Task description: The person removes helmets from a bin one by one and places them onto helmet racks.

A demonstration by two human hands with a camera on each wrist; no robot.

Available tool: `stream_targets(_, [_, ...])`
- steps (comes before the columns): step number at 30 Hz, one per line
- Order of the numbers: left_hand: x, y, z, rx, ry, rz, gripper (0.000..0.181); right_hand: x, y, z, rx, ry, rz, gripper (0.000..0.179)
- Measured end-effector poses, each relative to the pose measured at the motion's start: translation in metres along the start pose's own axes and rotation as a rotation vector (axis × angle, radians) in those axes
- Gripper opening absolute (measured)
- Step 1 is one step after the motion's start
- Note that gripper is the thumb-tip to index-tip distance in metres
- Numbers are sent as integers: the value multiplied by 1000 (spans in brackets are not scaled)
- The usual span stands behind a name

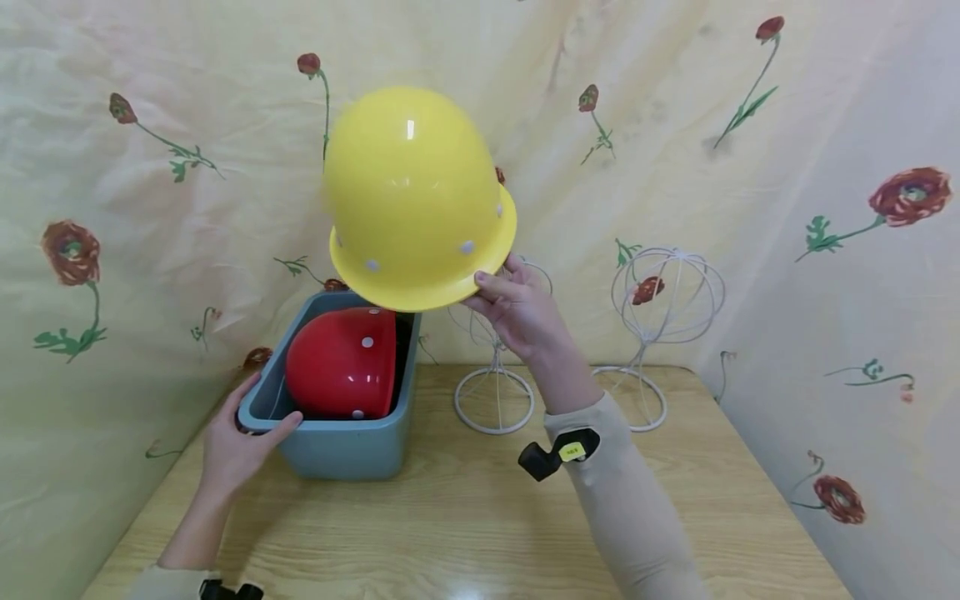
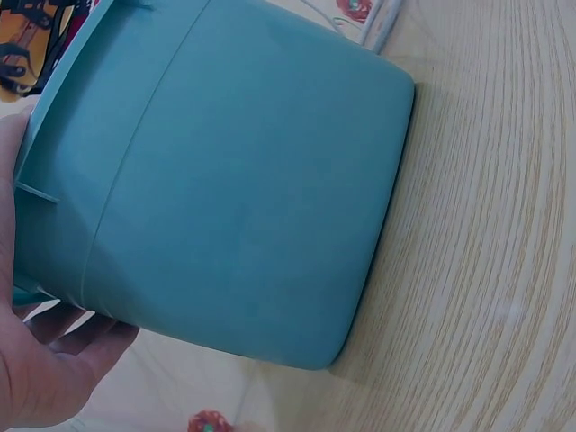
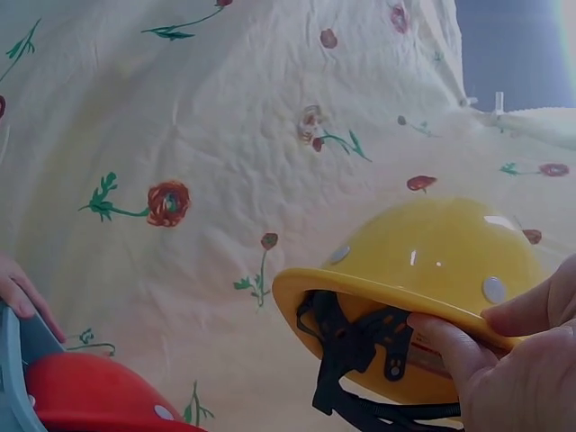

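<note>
A yellow hard hat (image 1: 412, 183) is held up in the air by my right hand (image 1: 521, 312), whose thumb and fingers pinch its brim. Black straps (image 3: 346, 360) of its inner harness hang below the shell in the right wrist view. On the left of the table stands a blue-grey bin (image 1: 345, 450) with a red hard hat (image 1: 337, 362) lying on its side inside. My left hand (image 1: 236, 442) grips the bin's near left corner, thumb over the rim and fingers round the outer side. The bin's plain side wall (image 2: 243, 180) fills much of the left wrist view.
Two white wire head-shaped stands rest at the back of the wooden table (image 1: 480, 517): one stand (image 1: 495, 400) partly behind my right hand, another stand (image 1: 667, 300) farther right. Flower-patterned cloth (image 1: 225, 108) hangs behind and on both sides.
</note>
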State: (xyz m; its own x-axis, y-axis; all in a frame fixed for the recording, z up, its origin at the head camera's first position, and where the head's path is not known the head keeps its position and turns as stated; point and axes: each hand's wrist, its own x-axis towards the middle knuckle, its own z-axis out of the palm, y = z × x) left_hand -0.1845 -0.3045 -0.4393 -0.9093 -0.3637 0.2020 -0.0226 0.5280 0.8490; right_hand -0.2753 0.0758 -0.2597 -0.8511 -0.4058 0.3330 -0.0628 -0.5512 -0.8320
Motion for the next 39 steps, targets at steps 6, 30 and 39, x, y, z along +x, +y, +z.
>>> stream_targets(6, [0,0,-1,6,0,12,93,-6,-8,-9,5,46,-4,63])
stream_targets(30, [0,-1,1,-5,18,7,93,-25,-23,-44,138,88,-44,67])
stream_targets(39, [1,-1,1,-6,18,13,93,-32,-26,-57,138,123,-64,66])
